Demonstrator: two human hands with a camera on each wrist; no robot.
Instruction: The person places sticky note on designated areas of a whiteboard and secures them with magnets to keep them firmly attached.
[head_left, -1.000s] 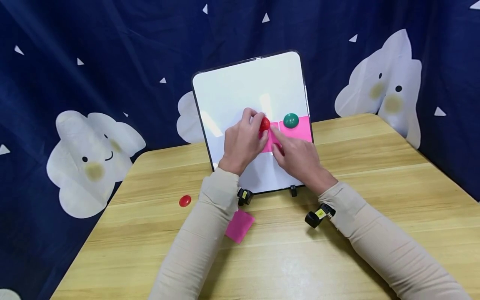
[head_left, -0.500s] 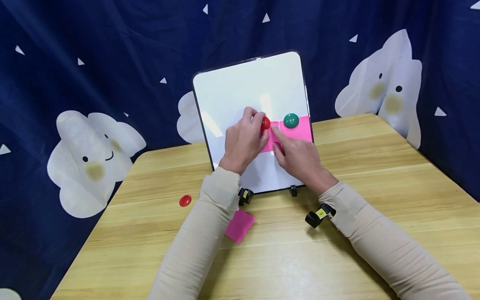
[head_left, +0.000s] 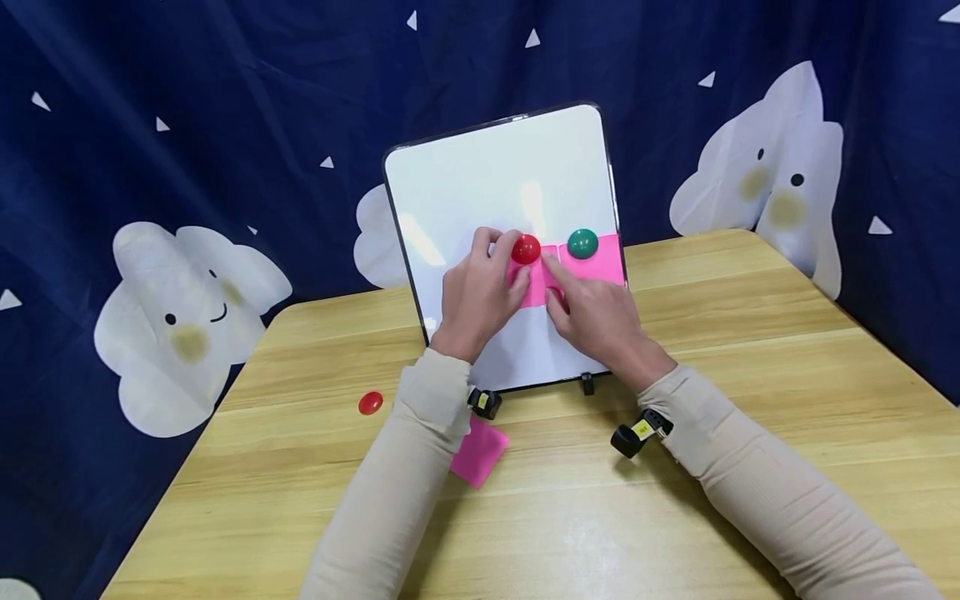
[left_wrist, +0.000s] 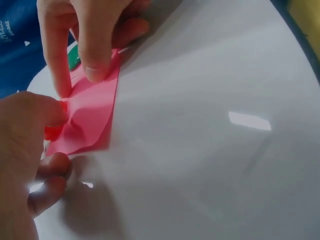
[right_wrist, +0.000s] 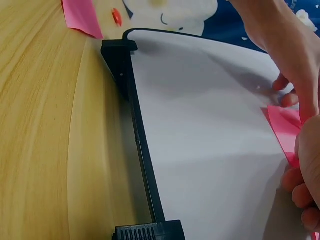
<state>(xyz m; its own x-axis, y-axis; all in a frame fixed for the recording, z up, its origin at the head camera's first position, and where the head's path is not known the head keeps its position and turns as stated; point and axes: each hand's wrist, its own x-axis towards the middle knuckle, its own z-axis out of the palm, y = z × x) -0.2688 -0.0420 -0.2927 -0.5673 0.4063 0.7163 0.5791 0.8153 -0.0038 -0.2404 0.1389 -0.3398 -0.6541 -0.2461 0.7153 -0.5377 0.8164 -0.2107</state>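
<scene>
On the upright whiteboard (head_left: 495, 175) a red round magnet (head_left: 527, 249) sits at the top of a pink sticky note (head_left: 536, 292). My left hand (head_left: 474, 296) is just left of this magnet, index fingertip by its edge and thumb lower, over the note. In the left wrist view the thumb covers part of the red magnet (left_wrist: 52, 132). With its index finger extended, my right hand (head_left: 603, 321) presses the note's right side. A green round magnet (head_left: 582, 244) lies on a second pink note (head_left: 609, 265), further right.
Another red magnet (head_left: 371, 402) lies on the wooden table (head_left: 300, 500), left of my left forearm. A loose pink sticky note (head_left: 480, 454) is partly hidden under that forearm. Black feet (head_left: 587, 383) support the board, and a dark blue curtain (head_left: 315, 75) hangs behind.
My left hand has shifted slightly left and down, its fingers loosening from the red magnet, which now shows as a whole disc. My right hand has stayed in place.
</scene>
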